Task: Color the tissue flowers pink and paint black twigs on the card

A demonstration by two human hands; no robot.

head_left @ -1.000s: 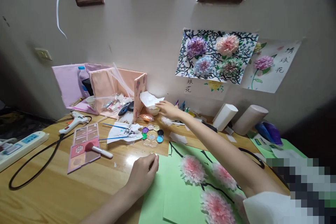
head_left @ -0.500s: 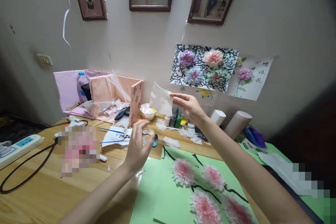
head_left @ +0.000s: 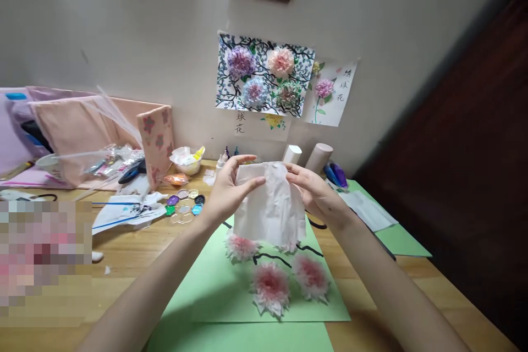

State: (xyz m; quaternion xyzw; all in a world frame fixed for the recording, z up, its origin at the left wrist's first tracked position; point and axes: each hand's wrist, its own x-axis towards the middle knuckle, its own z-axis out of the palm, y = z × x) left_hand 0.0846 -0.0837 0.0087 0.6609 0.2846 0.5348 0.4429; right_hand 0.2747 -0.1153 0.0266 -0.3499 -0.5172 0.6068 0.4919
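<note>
A thin white tissue sheet [head_left: 270, 203] hangs between my two hands above a green paper sheet [head_left: 206, 286]. My left hand [head_left: 233, 187] pinches its upper left edge, thumb in front. At the upper right corner, my right hand [head_left: 315, 192] grips the tissue between thumb and fingers. Below it, several pink and white paper flowers [head_left: 270, 286] lie on the green paper, joined by black painted branches [head_left: 272, 257]. The tissue covers part of the upper flowers.
Left of my hands are a paint palette [head_left: 185, 206], a stained tissue with blue sticks [head_left: 124, 212], a white bowl [head_left: 187, 160] and a pink box [head_left: 157, 143]. White rolls [head_left: 319, 158] stand at the back. Flower artwork [head_left: 264, 74] hangs on the wall.
The view has shifted right and closer. My left hand, free before, has come up and taken hold of the tissue. My right hand has brought the tissue down over the green paper.
</note>
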